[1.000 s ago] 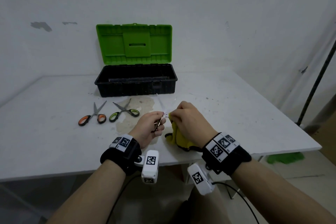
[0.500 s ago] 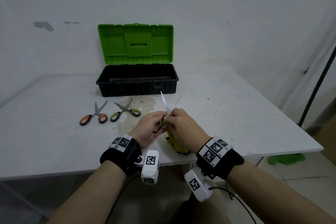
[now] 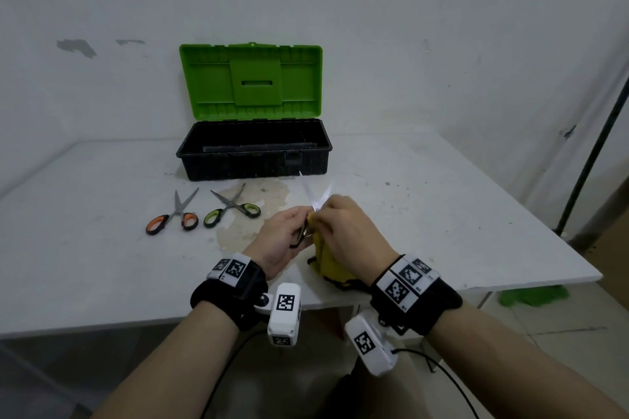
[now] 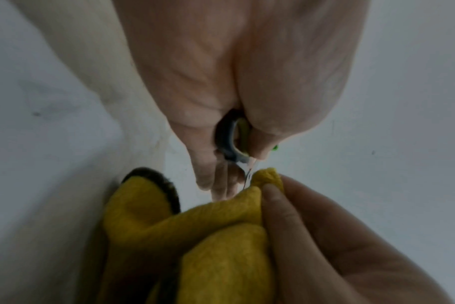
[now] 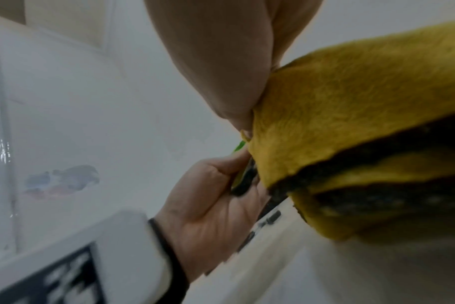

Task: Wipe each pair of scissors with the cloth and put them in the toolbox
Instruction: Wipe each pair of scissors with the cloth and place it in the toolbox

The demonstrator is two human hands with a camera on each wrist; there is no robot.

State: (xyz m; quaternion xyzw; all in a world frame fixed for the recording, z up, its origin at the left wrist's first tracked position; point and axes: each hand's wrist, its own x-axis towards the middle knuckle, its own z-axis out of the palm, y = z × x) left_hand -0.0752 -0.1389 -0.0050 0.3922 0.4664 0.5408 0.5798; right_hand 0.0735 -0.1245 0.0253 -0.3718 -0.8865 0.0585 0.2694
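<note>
My left hand (image 3: 289, 231) grips the dark handles of a pair of scissors (image 3: 315, 196) whose blades stand spread apart, pointing away toward the toolbox. My right hand (image 3: 343, 224) pinches a yellow cloth (image 3: 328, 262) against the scissors near the pivot. In the left wrist view the handle loop (image 4: 230, 139) sits between my fingers and the cloth (image 4: 195, 236) bunches below. Two more pairs lie on the table: orange-handled scissors (image 3: 175, 218) and green-handled scissors (image 3: 231, 209). The black toolbox (image 3: 253, 160) stands behind them with its green lid (image 3: 252, 80) raised.
The white table (image 3: 442, 214) has a brownish stain (image 3: 252, 214) beside my hands and its front edge runs just under my wrists. A dark pole (image 3: 592, 153) leans at the right, and something green (image 3: 531, 294) lies on the floor below the table corner.
The scissors have risen a little and their blades now show spread apart. My right hand with the cloth has shifted up along them toward the pivot.
</note>
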